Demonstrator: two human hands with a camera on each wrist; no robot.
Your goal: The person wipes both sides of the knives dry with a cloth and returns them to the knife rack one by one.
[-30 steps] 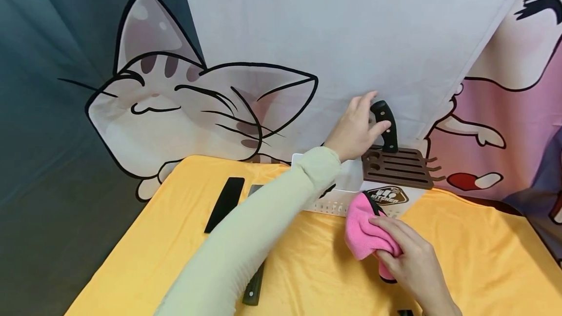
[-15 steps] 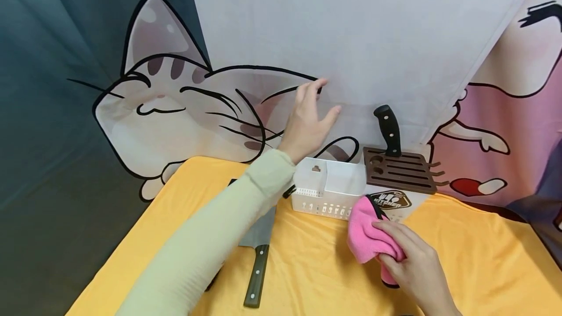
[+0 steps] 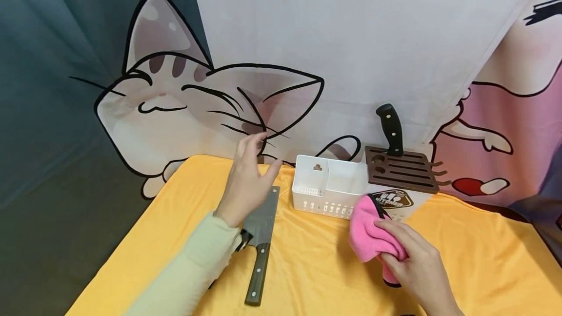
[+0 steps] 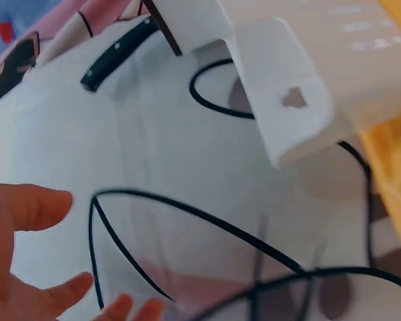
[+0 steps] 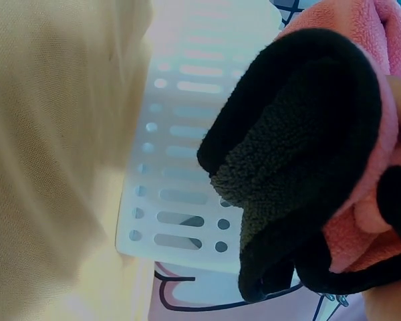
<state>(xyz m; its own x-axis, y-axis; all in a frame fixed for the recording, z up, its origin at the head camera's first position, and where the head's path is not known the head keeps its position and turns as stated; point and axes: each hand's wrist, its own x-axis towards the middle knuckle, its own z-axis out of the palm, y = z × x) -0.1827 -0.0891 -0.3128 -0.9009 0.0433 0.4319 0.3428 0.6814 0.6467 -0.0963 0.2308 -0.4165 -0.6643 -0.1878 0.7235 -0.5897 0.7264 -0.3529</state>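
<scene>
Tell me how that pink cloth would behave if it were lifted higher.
The pink cloth is probably floppy, since it bunches into soft folds. It likely feels light, being only bunched fabric pinched in the right hand. Its fuzzy surface suggests little slipping.

Blk-edged pink cloth [image 3: 369, 238], yel tablecloth [image 3: 307, 267], wht basket [image 3: 322, 205], brn rack [image 3: 401, 168], blk handle [image 3: 392, 133], cat-print backdrop [image 3: 175, 91]

Cartoon-cat backdrop [image 3: 298, 43], teal at left, pink at right; yellow-draped table [image 3: 313, 262].
</scene>
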